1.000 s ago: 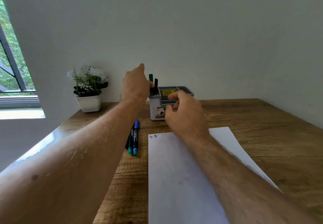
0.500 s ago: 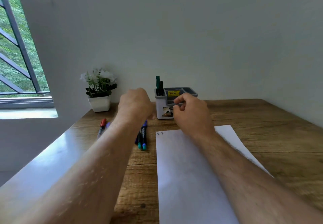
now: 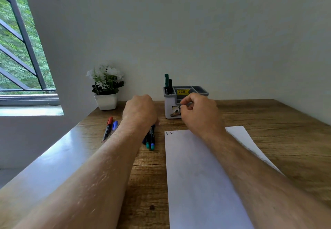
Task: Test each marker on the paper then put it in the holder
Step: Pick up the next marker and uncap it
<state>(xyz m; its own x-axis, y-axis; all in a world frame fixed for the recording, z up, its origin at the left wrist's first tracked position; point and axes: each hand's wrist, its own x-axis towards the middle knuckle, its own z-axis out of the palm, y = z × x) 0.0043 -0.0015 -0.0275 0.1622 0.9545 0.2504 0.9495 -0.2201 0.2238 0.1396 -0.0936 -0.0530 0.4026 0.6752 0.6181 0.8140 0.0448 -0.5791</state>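
A white and grey holder (image 3: 169, 106) stands at the back of the wooden table (image 3: 272, 121), with a green marker (image 3: 166, 81) and a dark marker (image 3: 170, 84) upright in its left cup. My right hand (image 3: 200, 116) pinches the holder's low front tray edge. My left hand (image 3: 140, 110) is curled knuckles-up over the top ends of two dark markers (image 3: 151, 136), whose teal and blue ends point toward me; its fingers are hidden. A red-capped marker (image 3: 108, 127) and a blue-capped marker (image 3: 115, 125) lie further left. The white paper (image 3: 197, 175) carries two small marks (image 3: 170, 133) at its top left corner.
A white pot of white flowers (image 3: 106, 92) sits at the back left by the wall. A barred window (image 3: 19, 53) and its sill lie to the left. Both my forearms stretch across the near table, the right one over the paper.
My left hand has come down from the holder's cup to the two markers lying left of the paper. The right hand has stayed at the holder's front. The view shifted slightly.
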